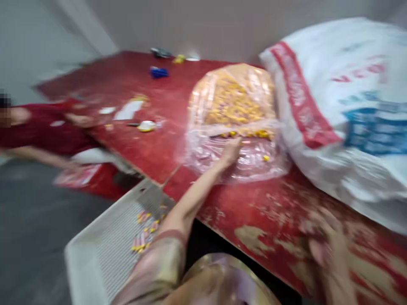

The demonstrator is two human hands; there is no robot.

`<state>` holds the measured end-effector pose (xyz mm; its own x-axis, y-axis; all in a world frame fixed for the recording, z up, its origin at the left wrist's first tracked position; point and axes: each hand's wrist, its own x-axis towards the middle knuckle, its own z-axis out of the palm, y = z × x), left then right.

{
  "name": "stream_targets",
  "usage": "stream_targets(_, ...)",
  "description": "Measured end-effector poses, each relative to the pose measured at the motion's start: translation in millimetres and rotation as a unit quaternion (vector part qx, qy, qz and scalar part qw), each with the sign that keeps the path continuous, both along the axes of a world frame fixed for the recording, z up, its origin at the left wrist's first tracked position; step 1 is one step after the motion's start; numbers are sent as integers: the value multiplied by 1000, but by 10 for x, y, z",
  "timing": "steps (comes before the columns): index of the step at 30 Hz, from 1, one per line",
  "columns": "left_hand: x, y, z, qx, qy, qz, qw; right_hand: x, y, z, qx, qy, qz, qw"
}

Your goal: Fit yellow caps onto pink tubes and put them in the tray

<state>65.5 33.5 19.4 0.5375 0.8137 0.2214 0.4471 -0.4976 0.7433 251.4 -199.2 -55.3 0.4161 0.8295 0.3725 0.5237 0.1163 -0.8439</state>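
Observation:
My left hand (pixel 232 149) reaches to the mouth of a large clear plastic bag (pixel 219 163) filled with small yellow pieces (pixel 230 99). Its fingers look closed at the bag's opening, but what they hold is too small to make out. A few loose yellow pieces (pixel 266 158) lie on the plastic near that hand. My right hand (pixel 326 235) is over the worn right part of the red table (pixel 219 212), apart from the bag. Motion smears its fingers, and I cannot see anything held there.
A big white woven sack (pixel 359 76) leans on the right. A pale tray (pixel 104 250) with several small pink-and-yellow pieces (pixel 141 241) sits low at the left. A blue item (pixel 159 72) and white scraps (pixel 129 110) lie on the table. Another person (pixel 44 127) works at far left.

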Motion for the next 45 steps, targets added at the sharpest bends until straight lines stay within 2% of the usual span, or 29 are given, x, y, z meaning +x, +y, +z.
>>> stream_targets(2, 10, -211, -143, -5, -39, -38, 998, -97, -398, 94, 4, 182, -59, 981)
stream_targets(4, 1, -553, -242, -32, -73, -98, 992, -200, -436, 167, 16, 370, -77, 926)
stream_targets(5, -13, -749, -263, -51, -86, -131, 986, -235, -391, 197, 20, 431, -75, 899)
stream_targets(6, -27, -940, -271, -73, -97, -162, 979, -261, -338, 222, 18, 458, -69, 886)
stream_targets(8, -33, -1252, -276, -114, -123, -202, 965, -308, -272, 259, 14, 454, -59, 889)
stream_targets(10, -12, -1437, -298, -162, -158, -209, 951, -353, -292, 271, -5, 413, -41, 910)
stream_targets(14, 30, -1611, -393, -289, -222, -162, 917, -435, -437, 235, -52, 322, -24, 945)
stream_targets(18, 5, -1803, -454, -354, -251, -114, 894, -488, -493, 146, -73, 286, -41, 955)
stream_targets(20, -23, -1873, -465, -408, -251, -117, 870, -519, -502, 94, -88, 318, -21, 944)
stream_targets(23, -52, -1859, -450, -522, -253, -180, 795, -611, -527, 57, -93, 440, 48, 892)
stream_targets(25, -44, -1792, -410, -553, -276, -222, 755, -697, -549, 67, -70, 494, 73, 863)
stream_targets(26, -29, -1761, -383, -551, -300, -222, 746, -744, -560, 78, -60, 499, 76, 861)
stream_targets(29, 49, -1739, -306, -567, -366, -147, 723, -881, -604, 104, -78, 461, 98, 878)
stream_targets(32, 115, -1815, -281, -614, -351, -75, 702, -990, -654, 116, -108, 363, 97, 920)
stream_targets(34, 115, -1860, -282, -622, -335, -52, 706, -1037, -666, 130, -91, 273, 81, 954)
stream_targets(37, 34, -1865, -266, -595, -323, -5, 736, -1097, -610, 168, -32, 143, 76, 986)
stream_targets(40, -107, -1801, -249, -552, -273, 23, 787, -1162, -459, 204, -14, 40, 136, 990)
stream_targets(43, -327, -1725, -254, -489, -157, -22, 858, -1172, -292, 259, -26, -98, 162, 982)
stream_targets(45, -589, -1691, -250, -478, -78, -43, 874, -1080, -250, 326, -21, -184, 163, 969)
